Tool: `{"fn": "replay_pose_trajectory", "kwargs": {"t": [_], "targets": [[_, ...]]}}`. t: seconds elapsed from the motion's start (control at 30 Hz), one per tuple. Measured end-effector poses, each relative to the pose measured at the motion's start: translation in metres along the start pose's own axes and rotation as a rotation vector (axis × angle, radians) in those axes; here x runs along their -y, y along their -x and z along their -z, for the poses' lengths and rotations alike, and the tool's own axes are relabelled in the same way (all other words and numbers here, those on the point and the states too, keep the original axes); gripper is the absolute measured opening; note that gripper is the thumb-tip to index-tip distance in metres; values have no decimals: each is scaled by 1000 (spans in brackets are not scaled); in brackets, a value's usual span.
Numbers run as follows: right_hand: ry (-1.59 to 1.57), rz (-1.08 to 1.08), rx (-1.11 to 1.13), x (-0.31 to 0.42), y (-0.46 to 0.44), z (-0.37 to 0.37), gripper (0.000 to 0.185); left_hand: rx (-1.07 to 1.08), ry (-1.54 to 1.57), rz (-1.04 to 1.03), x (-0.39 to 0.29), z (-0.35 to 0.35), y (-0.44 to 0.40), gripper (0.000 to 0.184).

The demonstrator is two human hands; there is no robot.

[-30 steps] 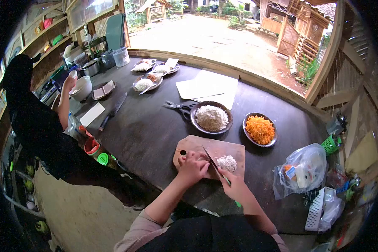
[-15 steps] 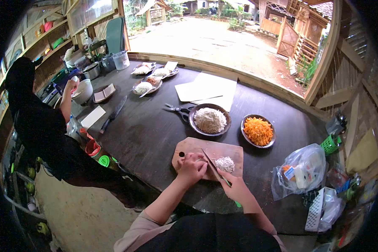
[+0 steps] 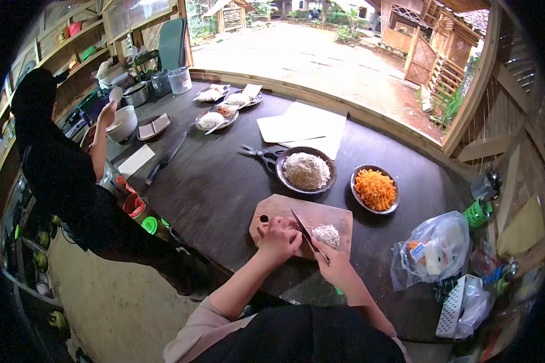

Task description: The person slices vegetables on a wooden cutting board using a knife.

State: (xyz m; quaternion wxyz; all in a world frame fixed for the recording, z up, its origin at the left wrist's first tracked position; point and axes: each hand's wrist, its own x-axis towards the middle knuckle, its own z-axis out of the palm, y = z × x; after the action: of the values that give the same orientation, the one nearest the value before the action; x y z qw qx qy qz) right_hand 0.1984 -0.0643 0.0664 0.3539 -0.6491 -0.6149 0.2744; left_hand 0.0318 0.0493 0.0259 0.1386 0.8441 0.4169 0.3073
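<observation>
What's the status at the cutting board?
Right hand gripping knife. Left hand on cutting board, anything beneath it hidden. White shreds close by, right of blade.

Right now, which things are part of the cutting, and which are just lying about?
In use, it seems:
- knife, in the right hand
- board, under both hands
- white shreds on the board
- left hand, by the blade; what it holds is hidden

Apparently lying about:
- scissors
- orange pieces
- plastic bag
- white basket

A clear plastic bag (rather crumpled) lies near a white perforated basket.
</observation>
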Motion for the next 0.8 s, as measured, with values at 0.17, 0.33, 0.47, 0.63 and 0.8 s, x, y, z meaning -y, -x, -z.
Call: {"fn": "replay_pose_trajectory", "kwargs": {"t": [0.17,0.33,0.47,0.63,0.8], "targets": [[46,198,-93,-11,0,-8,38,15,-37,-23,7,-3,2,14],[-28,-18,-26,7,8,4,40,-128,44,26,11,8,-1,21],[-5,-133,136,10,8,3,44,-81,5,21,5,18,0,21],[-28,-110,70,6,6,-3,47,-22,205,-46,18,8,-1,20],[-87,-90,49,10,10,0,48,16,179,-119,9,2,2,20]]}}
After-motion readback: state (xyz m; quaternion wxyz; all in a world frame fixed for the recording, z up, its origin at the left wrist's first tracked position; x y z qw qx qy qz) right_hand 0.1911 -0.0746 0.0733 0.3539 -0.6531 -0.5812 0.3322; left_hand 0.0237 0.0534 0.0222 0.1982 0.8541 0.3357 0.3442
